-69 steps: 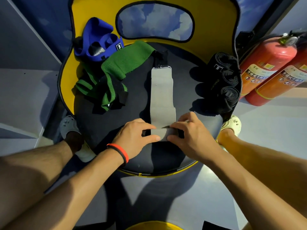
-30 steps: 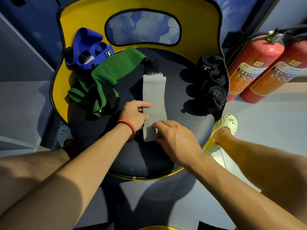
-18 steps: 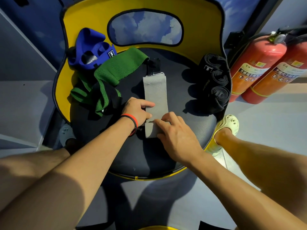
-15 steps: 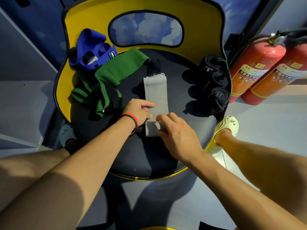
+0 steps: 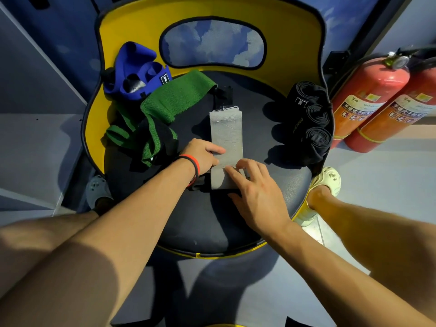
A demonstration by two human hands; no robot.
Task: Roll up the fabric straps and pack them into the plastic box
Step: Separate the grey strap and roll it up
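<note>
Your grey strap [image 5: 226, 135] lies flat on the dark seat [image 5: 212, 220] of the yellow chair, running straight away from you, with its far end near the green strap [image 5: 174, 100] and its near end under your hands. Your left hand [image 5: 203, 155] rests at the strap's left edge with the fingers laid fairly straight on the cloth, pressing rather than gripping. Your right hand [image 5: 256, 187] sits over the near end with fingers spread and only lightly bent, tips on the weave, holding nothing. Whether a first turn is already tucked under that hand cannot be told from here. Expect this band to be light, soft and a little springy: woven elastic with no stiffness of its own, so it will likely uncoil the moment pressure lifts. Its texture should grip skin well, though it may slide on the smooth seat. Take hold at the near end, thumbs under the edge and fingers over the top at both sides, so the roll starts tight and square. The rolled black straps [image 5: 311, 121] at the right show the shape to aim for; the plastic box is not in view
</note>
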